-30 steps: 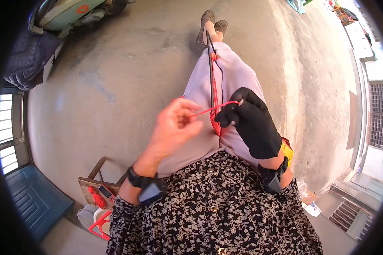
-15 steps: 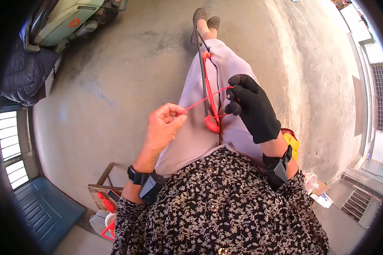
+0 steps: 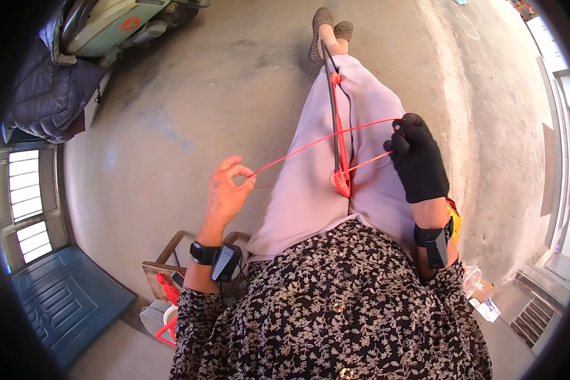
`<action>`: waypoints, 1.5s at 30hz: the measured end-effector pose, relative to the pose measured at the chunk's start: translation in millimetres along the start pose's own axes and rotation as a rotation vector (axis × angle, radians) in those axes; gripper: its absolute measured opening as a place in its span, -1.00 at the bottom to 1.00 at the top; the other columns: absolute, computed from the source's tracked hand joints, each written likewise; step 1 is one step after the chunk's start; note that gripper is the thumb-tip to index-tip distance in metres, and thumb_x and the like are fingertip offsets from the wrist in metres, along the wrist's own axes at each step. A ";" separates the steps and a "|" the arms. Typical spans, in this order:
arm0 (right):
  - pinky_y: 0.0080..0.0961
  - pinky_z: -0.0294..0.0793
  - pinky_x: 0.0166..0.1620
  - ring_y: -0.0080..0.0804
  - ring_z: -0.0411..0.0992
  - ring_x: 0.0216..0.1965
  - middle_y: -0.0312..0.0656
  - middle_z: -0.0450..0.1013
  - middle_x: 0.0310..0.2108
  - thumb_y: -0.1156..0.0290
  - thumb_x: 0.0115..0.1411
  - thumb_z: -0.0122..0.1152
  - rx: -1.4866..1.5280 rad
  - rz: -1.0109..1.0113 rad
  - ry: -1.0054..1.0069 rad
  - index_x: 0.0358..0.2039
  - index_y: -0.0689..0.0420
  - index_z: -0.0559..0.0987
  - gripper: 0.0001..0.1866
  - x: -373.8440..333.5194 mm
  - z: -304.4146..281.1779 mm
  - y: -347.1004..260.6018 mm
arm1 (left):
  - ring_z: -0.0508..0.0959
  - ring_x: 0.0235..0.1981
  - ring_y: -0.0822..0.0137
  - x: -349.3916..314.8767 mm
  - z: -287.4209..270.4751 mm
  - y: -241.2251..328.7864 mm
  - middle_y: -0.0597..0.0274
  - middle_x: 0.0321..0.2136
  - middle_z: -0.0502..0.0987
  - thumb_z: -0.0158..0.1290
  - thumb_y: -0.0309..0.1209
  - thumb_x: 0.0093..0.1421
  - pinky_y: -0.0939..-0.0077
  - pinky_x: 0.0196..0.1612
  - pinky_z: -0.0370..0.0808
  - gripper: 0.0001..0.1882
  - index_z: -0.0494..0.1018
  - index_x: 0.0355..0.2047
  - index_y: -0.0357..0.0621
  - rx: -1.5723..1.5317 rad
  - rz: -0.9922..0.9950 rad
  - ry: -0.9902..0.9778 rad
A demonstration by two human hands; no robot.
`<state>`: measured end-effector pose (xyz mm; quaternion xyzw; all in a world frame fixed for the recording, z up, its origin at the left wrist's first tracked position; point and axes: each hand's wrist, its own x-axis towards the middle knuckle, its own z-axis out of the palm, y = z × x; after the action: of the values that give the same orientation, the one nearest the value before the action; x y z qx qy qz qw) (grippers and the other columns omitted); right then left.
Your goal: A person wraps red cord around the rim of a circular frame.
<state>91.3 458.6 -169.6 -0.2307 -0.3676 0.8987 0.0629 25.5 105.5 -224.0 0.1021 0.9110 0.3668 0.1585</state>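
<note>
A thin red cord (image 3: 326, 137) runs taut between my hands above my lap. My bare left hand (image 3: 227, 193) pinches one part of it between thumb and fingertips, and a thin loose end hangs beside them. My right hand (image 3: 422, 166), in a black glove with some fingertips bare, is closed on the cord with curled fingers. From there the cord slants back to a red braided piece (image 3: 342, 185) lying along my thighs. A long thin dark rod or strap (image 3: 332, 104) lies along this piece and reaches toward my ankles. My hands touch neither.
Beside me at left stands a wooden stool (image 3: 161, 263) with red cord (image 3: 168, 289) on it. A scooter (image 3: 117, 28) and a dark quilted cover (image 3: 50, 95) are at far left. Behind my right arm is something yellow (image 3: 455, 221).
My hands have moved farther apart, left hand leftward and lower, right hand rightward. The stretch of red cord between them is longer. The whole view has shifted slightly.
</note>
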 end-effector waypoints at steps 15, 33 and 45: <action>-0.52 0.37 -0.26 -0.58 0.29 -0.54 -0.25 0.37 -0.34 0.53 0.12 0.00 -0.159 -0.137 0.096 -0.14 0.19 0.44 -0.75 1.7 -18.1 -28.2 | 0.55 -0.33 0.40 -24.1 -7.4 -98.3 0.24 -0.30 0.56 -0.06 -0.31 0.28 0.54 -0.25 0.51 -0.75 0.52 -0.28 -0.22 -0.507 -0.432 -0.079; -0.65 0.43 -0.26 -0.63 0.43 -0.39 -0.29 0.51 -0.35 0.56 0.13 0.08 -0.886 0.223 -0.305 -0.25 0.24 0.57 -0.82 -17.4 41.2 -5.1 | 0.49 -0.27 0.54 40.3 30.7 111.4 0.28 -0.18 0.51 -0.01 -0.49 0.24 0.65 -0.27 0.48 -0.73 0.38 -0.04 -0.24 -0.663 0.108 -0.135; -0.59 0.44 -0.33 -0.62 0.41 -0.46 -0.25 0.51 -0.46 0.40 0.05 0.26 -1.394 -0.028 -0.346 -0.21 0.11 0.57 -0.75 -10.5 37.2 29.6 | 0.41 -0.48 0.61 46.9 51.1 108.8 0.38 -0.44 0.47 0.05 -0.53 0.19 0.68 -0.42 0.41 -0.77 0.40 -0.12 -0.24 -0.712 0.032 -0.119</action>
<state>85.1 410.8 -162.9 -0.0670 -0.8635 0.4778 -0.1468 8.1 229.4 -192.6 0.0762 0.7136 0.6569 0.2313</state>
